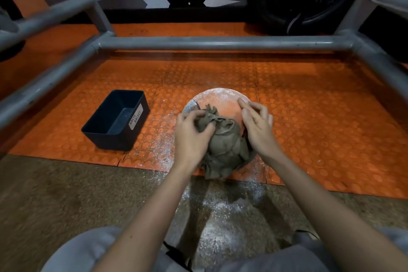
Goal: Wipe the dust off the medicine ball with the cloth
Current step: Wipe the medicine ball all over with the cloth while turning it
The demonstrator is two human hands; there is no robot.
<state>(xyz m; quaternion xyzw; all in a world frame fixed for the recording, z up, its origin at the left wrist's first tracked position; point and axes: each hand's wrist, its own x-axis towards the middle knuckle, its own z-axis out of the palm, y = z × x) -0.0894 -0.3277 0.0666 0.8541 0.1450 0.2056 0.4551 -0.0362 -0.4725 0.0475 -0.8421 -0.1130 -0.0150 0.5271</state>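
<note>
An orange medicine ball dusted with white powder sits on the orange studded floor mat, just past the mat's near edge. A crumpled grey-brown cloth covers the ball's near half. My left hand grips a bunch of the cloth at its upper left. My right hand rests on the ball's right side beside the cloth, fingers loosely bent, their tips touching the dusty surface. The ball's far top is bare and still powdery.
A black bin labelled waste basket stands on the mat left of the ball. White powder lies scattered on the mat and the brown floor in front. A grey tubular frame crosses overhead and down both sides. Dark equipment stands behind.
</note>
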